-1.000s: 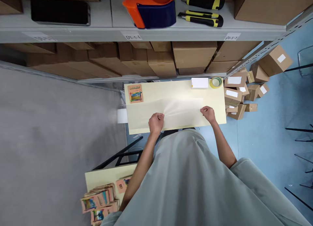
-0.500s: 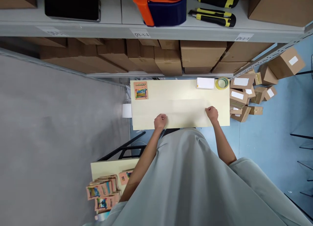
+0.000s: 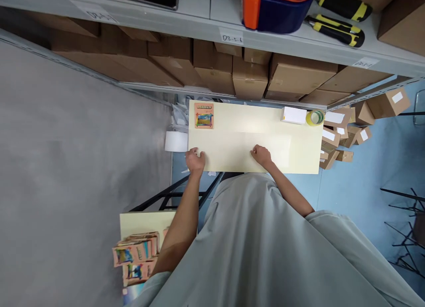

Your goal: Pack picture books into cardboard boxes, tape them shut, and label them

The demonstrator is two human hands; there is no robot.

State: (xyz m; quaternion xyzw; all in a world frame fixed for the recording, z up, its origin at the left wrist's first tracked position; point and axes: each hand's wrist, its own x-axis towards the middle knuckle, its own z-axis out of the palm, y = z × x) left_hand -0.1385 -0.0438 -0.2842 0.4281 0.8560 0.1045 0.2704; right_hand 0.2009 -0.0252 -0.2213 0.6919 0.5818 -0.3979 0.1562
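Note:
My left hand [image 3: 195, 161] is at the left front edge of the cream table [image 3: 226, 152], thumb apart from the curved fingers, with nothing visible in it. On the tabletop, closer to the middle, my right hand [image 3: 261, 156] rests with its fingers curled closed; whatever they may hold is hidden. A paler rectangular patch lies about the right hand; I cannot tell whether it is a clear sheet or a reflection. An orange picture booklet [image 3: 204, 116] lies at the table's back left corner, beyond my left hand.
A white box [image 3: 294, 115] and a yellow tape roll [image 3: 314, 117] stand at the back right. Overhead, a shelf [image 3: 195, 19] holds an orange-blue tape dispenser [image 3: 277, 10] and cutters [image 3: 337, 30]. A white roll [image 3: 176, 141], stacked booklets [image 3: 137, 251] and cartons [image 3: 332, 136] surround the table.
My left hand has moved left to the table's edge and its fingers have parted. My right hand has moved left towards the middle, still closed. The view has tilted and shifted.

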